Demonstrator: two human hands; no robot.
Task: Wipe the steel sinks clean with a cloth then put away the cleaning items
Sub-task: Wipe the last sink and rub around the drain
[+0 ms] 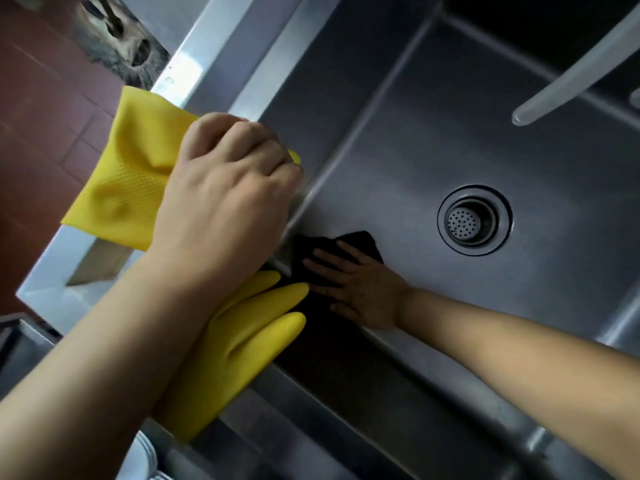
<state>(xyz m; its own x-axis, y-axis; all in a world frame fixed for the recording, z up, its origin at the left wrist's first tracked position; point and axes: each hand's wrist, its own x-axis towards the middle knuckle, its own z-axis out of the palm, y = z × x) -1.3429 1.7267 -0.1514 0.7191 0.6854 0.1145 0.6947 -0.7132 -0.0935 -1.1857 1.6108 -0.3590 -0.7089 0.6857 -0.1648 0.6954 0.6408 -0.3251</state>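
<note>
My right hand [360,289] lies flat with fingers spread on a black cloth [356,242], pressing it against the floor of the steel sink [450,140] near the sink's left wall. My left hand [225,192] grips yellow rubber gloves [138,168] over the sink's left rim. The cuff end sticks out above my fist. Glove fingers [249,341] hang out below my wrist, over the rim.
A round drain strainer [473,220] sits in the sink floor to the right of the cloth. A clear faucet hose [568,74] hangs over the sink at upper right. Red floor tiles [41,109] lie to the left of the steel counter.
</note>
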